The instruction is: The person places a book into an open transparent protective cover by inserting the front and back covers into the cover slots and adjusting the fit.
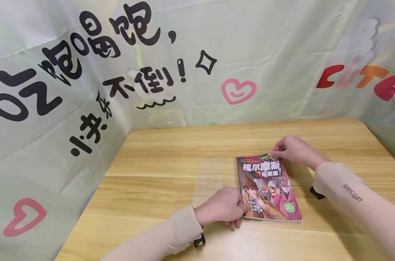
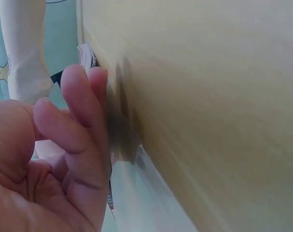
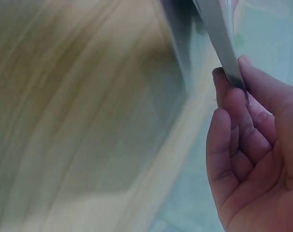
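Note:
A paperback book (image 1: pixel 265 192) with a purple-red illustrated cover lies face up, overlapping a clear plastic sheet (image 1: pixel 207 179) on the table. My left hand (image 1: pixel 221 206) is at the book's lower left edge, thumb over the cover and the other fingers curled beside and below it. The plastic sheet (image 2: pixel 151 193) passes close by those fingers in the left wrist view. With thumb and fingers, my right hand (image 1: pixel 295 150) pinches the top right corner. In the right wrist view the book (image 3: pixel 218 43) is seen edge-on between thumb and fingers, that corner raised above the table.
The wood-grain table (image 1: pixel 145 203) reaches back to a pale cloth backdrop (image 1: pixel 275 72) printed with black lettering, hearts and the word CUTE. Another cloth panel (image 1: pixel 31 174) hangs along the left side. Dark straps show at both wrists.

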A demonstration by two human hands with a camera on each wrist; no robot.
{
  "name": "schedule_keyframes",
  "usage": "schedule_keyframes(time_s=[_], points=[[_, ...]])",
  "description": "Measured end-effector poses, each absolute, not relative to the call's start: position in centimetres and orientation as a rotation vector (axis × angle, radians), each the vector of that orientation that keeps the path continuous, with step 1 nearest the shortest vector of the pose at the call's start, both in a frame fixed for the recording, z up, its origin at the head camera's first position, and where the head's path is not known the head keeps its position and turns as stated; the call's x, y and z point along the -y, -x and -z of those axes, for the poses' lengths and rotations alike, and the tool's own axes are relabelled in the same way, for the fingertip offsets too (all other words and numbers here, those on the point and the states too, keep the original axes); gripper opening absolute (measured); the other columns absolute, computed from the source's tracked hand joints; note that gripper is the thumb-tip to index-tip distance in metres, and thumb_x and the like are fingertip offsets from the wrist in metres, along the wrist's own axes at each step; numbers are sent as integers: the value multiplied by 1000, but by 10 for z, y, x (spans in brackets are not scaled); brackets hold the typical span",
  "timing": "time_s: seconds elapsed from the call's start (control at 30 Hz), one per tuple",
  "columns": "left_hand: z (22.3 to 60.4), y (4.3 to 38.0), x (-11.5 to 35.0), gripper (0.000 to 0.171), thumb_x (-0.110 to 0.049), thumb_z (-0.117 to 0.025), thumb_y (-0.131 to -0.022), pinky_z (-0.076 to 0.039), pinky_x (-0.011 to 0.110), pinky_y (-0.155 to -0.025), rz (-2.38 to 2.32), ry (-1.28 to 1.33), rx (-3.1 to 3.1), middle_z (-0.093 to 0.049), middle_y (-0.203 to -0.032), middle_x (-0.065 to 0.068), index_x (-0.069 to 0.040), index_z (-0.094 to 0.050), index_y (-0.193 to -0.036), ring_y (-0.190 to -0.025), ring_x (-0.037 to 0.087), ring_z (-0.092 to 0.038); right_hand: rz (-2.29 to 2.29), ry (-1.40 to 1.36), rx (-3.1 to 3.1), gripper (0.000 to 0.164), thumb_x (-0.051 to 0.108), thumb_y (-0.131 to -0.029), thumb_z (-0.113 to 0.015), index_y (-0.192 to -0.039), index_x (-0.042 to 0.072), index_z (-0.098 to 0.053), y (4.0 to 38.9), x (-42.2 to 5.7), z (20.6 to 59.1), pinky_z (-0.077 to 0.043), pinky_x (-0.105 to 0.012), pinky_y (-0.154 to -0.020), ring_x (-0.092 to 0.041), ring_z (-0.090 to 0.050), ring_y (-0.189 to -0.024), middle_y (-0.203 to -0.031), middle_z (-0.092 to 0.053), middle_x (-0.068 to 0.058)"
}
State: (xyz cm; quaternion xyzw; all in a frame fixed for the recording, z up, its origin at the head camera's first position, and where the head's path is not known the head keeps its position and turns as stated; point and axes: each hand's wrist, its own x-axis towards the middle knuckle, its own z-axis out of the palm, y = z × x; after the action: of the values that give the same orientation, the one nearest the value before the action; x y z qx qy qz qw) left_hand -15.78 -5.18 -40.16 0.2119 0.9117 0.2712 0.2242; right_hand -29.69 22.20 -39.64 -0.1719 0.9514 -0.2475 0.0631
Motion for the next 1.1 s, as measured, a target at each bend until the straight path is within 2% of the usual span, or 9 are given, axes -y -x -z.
schedule_keyframes(time_s=[0.4,0.83,1.1], points=[[407,160,50,48,-32,-59,-96,-46,21,-34,-705,-586,-2531,-56,-42,-7,-14,-61,-52,-33,6,-54,721,484,-2857,22,33,-88,-70,-77,14,-72,299,-222,405,-38,-30,-50,-14,-43,-55,-66,-62,3],[410,159,51,48,-30,-60,-96,-47,21,-35,-726,-572,-2485,-56,-42,-3,-11,-61,-52,-33,8,-55,693,468,-2879,21,34,-85,-73,-77,15,-71,298,-219,409,-39,-32,-59,-16,-50,-64,-70,-64,4],[409,160,51,48,-28,-58,-97,-47,17,-38,-718,-618,-2464,-55,-41,-3,-10,-60,-53,-34,6,-56,699,478,-2876,21,34,-85,-73,-77,14,-70,300,-220,410,-39,-31,-55,-16,-48,-62,-69,-62,3]])
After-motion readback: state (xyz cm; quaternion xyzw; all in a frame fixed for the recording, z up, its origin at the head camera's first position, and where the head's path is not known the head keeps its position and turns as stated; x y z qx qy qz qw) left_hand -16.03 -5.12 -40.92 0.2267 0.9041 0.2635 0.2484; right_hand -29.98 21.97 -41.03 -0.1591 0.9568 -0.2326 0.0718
